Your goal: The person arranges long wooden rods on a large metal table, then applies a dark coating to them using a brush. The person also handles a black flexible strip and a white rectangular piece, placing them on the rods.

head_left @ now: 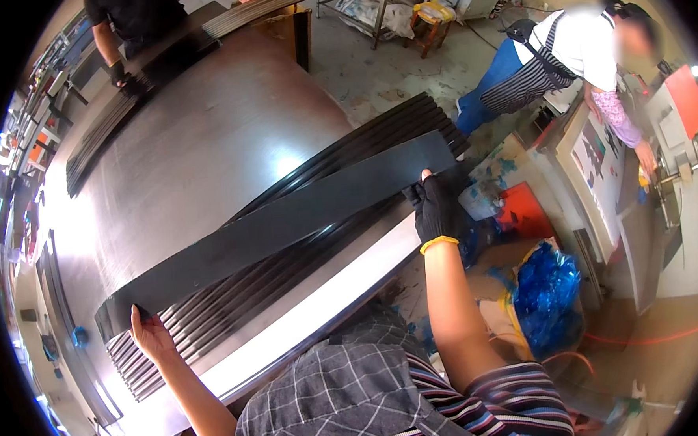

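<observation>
A long, flat, dark grey strip (286, 225) spans between my two hands, tilted above the table. My left hand (152, 337), bare, pinches its near left end, with the thumb on the face and the fingers partly hidden behind. At the far right end, my right hand (438, 207), in a black glove with a yellow cuff, grips the lower edge, a bare thumb tip showing on top. Beneath the strip lie several long dark ribbed bars (205, 324), side by side; more of them (361, 142) show beyond its far edge.
The bars rest on a large metal-topped table (225, 114). Across it, a person in black (137, 24) stands by more dark strips (108, 136). On the right, a person in a striped apron (542, 58) bends over a board. A blue-plastic-lined container (547, 298) stands beside my right arm.
</observation>
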The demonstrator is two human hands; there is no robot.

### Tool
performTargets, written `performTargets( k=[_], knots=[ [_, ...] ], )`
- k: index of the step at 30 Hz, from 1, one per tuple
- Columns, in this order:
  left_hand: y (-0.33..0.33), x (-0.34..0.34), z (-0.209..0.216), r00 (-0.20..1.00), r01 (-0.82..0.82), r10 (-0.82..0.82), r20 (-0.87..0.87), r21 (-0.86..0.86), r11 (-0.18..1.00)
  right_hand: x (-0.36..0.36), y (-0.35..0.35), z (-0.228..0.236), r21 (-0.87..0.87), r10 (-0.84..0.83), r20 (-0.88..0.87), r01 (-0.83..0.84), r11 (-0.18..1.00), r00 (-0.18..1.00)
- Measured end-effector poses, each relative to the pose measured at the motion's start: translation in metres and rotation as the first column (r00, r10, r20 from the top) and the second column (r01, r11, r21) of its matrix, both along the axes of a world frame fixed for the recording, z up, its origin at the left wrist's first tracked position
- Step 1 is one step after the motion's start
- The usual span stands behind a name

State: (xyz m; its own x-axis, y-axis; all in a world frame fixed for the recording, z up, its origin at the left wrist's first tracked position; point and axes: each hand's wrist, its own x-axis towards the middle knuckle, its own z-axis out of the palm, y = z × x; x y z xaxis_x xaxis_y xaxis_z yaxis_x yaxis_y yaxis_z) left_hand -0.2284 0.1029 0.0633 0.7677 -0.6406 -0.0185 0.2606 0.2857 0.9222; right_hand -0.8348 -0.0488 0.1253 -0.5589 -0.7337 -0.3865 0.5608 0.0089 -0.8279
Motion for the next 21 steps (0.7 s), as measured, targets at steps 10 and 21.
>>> performTargets(
  k=[10, 21],
  knots=[
    [-0.077, -0.053, -0.037, 0.994, -0.040, 0.028, 0.102, 0.117, 0.992, -0.114, -0.099, -0.042, -0.028, 0.140, -0.224, -0.150, 0.988, 0.965],
    [-0.149, -0.118, -0.016, 0.990, -0.092, 0.086, 0.110, 0.054, 0.994, -0.192, -0.246, -0.030, 0.214, 0.563, -0.265, -0.521, 0.826, 0.783]
  ],
)
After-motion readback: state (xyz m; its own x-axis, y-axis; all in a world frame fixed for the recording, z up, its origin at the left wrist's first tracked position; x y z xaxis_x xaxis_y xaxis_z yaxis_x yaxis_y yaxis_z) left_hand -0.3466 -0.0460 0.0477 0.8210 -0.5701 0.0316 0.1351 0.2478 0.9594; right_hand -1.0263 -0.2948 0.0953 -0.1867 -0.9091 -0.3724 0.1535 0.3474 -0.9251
